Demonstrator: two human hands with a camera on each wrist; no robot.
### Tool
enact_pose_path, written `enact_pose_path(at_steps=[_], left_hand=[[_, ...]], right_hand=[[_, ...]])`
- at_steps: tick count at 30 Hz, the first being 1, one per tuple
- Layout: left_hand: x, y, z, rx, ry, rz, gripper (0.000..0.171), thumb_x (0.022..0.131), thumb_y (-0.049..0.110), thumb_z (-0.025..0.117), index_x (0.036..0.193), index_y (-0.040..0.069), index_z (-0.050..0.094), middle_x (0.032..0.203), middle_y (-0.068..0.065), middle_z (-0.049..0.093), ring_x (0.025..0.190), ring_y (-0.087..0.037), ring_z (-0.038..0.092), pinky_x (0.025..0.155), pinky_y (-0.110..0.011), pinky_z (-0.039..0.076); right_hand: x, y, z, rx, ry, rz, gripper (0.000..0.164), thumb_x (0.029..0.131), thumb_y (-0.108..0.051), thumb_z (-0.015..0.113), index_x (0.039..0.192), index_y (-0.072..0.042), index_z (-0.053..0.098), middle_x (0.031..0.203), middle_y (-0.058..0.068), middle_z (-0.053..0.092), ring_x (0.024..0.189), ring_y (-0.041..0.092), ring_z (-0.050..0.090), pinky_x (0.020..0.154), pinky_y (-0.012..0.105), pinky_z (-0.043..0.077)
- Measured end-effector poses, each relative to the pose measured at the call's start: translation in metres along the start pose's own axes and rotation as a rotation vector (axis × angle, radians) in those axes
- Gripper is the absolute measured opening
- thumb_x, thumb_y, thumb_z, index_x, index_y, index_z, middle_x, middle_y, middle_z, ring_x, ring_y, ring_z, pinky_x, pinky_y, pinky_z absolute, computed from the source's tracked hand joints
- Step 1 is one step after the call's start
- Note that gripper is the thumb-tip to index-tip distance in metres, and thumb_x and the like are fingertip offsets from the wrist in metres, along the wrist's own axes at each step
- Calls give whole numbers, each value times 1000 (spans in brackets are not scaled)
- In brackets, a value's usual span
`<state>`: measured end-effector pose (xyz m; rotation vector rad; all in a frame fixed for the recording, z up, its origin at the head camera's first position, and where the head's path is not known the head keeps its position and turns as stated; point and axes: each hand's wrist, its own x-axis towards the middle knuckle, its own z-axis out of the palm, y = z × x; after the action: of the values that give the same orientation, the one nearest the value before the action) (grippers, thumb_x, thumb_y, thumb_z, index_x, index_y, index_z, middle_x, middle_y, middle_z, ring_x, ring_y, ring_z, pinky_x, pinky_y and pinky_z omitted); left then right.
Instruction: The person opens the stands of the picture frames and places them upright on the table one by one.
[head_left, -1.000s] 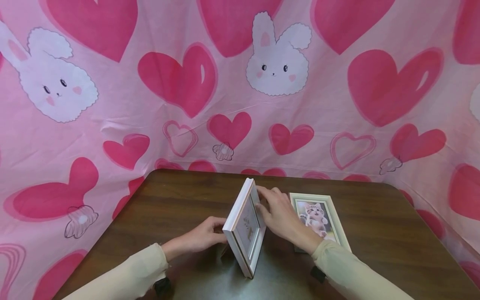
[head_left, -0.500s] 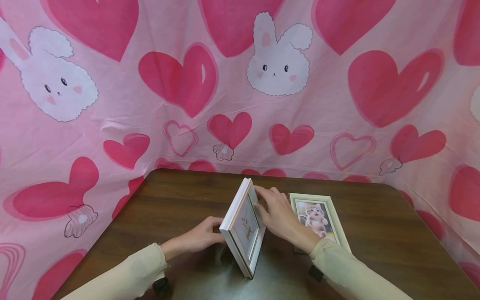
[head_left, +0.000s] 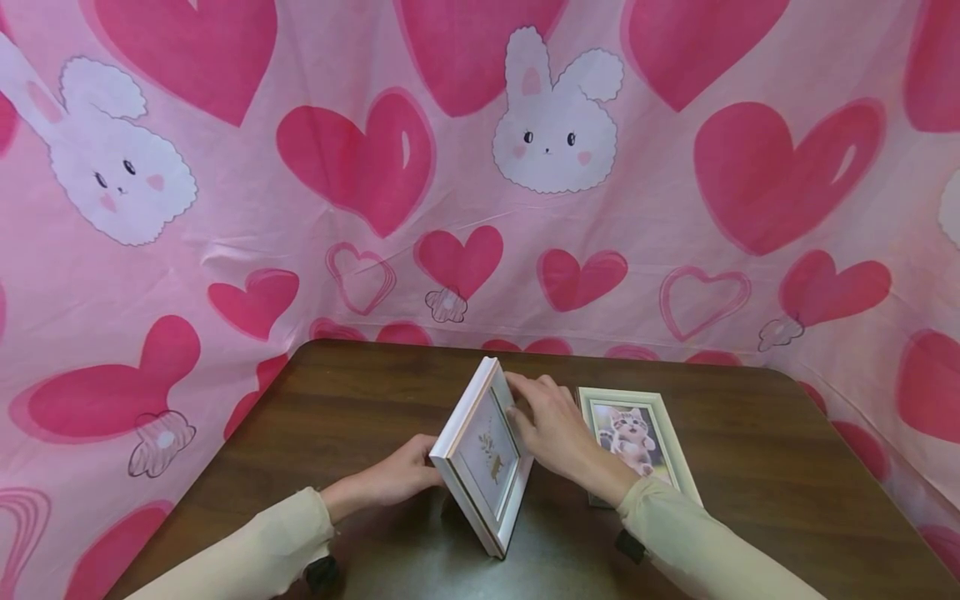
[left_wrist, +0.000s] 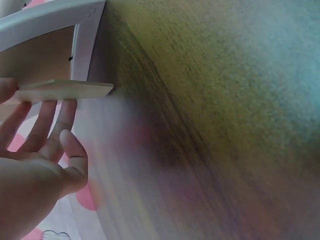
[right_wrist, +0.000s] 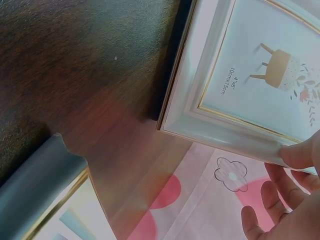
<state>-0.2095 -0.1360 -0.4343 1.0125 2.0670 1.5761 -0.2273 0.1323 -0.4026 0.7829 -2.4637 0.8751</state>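
Note:
A white picture frame (head_left: 467, 415) with a thin gold line stands tilted on the table, its plant-print insert facing right. Behind it, my left hand (head_left: 390, 477) holds the fold-out stand (left_wrist: 65, 90), thumb on one side and fingers on the other in the left wrist view. My right hand (head_left: 553, 427) grips the frame's upper right edge. In the right wrist view the thumb lies on the front border (right_wrist: 227, 137), with the fingers behind it. Part of the stand is hidden by the frame in the head view.
A pale green picture frame (head_left: 678, 446) with a kitten photo lies on the brown wooden table (head_left: 780, 467), partly behind my right forearm. A pink cloth (head_left: 480, 200) with hearts and rabbits hangs around the table's back and sides.
The white frame has turned slightly, its left edge shifting left so that more of its front shows. Both hands have moved a little left with it.

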Motion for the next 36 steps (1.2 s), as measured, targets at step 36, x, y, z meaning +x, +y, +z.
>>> enact_pose_path(at_steps=[36], left_hand=[[-4,3,1,109,49,-15,48,105,12,64,150,-2,55,149,-14,59,132,-21,56,107,-31,45]], right_hand=[[-10,7,1,-12,-85,87,68,90,-5,80,152,-13,54,113,6,73,96,23,62,86,47,49]])
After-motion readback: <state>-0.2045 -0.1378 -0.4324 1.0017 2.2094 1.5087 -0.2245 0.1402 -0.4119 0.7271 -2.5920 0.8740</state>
